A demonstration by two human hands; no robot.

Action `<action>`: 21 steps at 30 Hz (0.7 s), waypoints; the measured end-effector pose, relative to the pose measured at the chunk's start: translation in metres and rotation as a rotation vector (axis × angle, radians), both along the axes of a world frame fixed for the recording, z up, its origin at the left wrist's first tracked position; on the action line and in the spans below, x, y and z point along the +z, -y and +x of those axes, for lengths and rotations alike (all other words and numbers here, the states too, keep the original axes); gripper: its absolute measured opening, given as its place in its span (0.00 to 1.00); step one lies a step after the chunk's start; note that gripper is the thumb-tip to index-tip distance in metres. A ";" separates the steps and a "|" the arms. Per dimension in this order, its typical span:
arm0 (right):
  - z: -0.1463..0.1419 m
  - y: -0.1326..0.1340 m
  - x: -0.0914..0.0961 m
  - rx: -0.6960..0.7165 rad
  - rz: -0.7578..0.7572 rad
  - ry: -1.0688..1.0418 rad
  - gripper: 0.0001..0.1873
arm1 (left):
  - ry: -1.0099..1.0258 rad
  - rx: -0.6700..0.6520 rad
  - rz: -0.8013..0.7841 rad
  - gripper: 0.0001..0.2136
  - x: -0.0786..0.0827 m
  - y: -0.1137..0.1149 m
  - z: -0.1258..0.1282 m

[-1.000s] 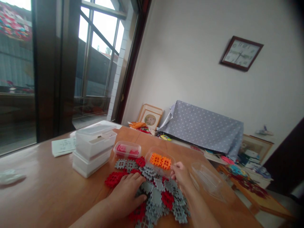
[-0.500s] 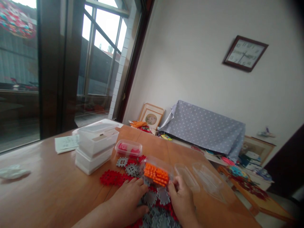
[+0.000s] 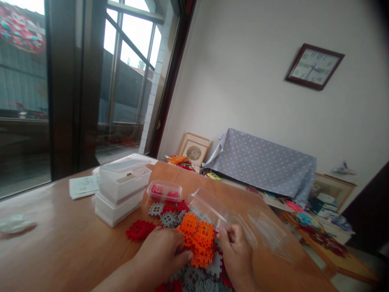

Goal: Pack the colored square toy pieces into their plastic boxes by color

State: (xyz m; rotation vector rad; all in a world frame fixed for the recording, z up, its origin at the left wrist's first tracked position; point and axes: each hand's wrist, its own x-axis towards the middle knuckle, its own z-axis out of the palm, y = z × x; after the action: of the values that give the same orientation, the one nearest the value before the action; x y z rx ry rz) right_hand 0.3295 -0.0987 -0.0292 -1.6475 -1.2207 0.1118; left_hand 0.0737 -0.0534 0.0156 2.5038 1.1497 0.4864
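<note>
My right hand [image 3: 237,247] pinches the near edge of a clear plastic box [image 3: 209,207], which is tipped with its inside not clearly visible. Below and left of the box lies a heap of orange interlocking plastic pieces [image 3: 199,239], square with notched edges. My left hand [image 3: 164,247] rests at the left side of that heap, thumb apart from the curled fingers; its fingertips are partly hidden against the pieces. Grey interlocking pieces [image 3: 194,275] and red interlocking pieces [image 3: 139,230] spread beneath and around both hands.
Two stacked white boxes [image 3: 121,190] stand at the left, beside a paper sheet [image 3: 83,186]. A small clear box with red pieces [image 3: 165,190] is behind the pile. Clear lids [image 3: 269,231] lie at the right. A crumpled white item [image 3: 15,224] sits far left on the wooden table [image 3: 75,247].
The orange pieces have come out of the clear box onto the pile. My right hand has tilted the box up and away; my left hand's fingers have curled beside the orange pieces.
</note>
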 end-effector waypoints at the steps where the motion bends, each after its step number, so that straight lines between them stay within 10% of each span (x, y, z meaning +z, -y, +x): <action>1: -0.001 0.000 0.002 -0.012 0.006 -0.020 0.20 | 0.002 0.029 0.002 0.14 0.001 -0.001 0.000; 8: 0.018 -0.016 0.012 -0.034 0.120 -0.384 0.22 | 0.145 -0.005 0.049 0.08 0.004 -0.004 0.005; 12: 0.044 -0.038 0.008 -0.031 0.160 -0.611 0.22 | 0.127 -0.114 -0.040 0.23 -0.003 -0.003 0.005; 21: 0.066 -0.102 -0.005 -0.030 0.083 -0.826 0.20 | 0.002 -0.128 -0.123 0.07 0.015 0.000 0.006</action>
State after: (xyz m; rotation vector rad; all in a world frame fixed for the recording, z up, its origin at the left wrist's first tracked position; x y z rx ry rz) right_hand 0.3959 0.0037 -0.0337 -1.3240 -0.5543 0.6443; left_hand 0.0800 -0.0534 0.0310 2.4504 0.9792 0.3719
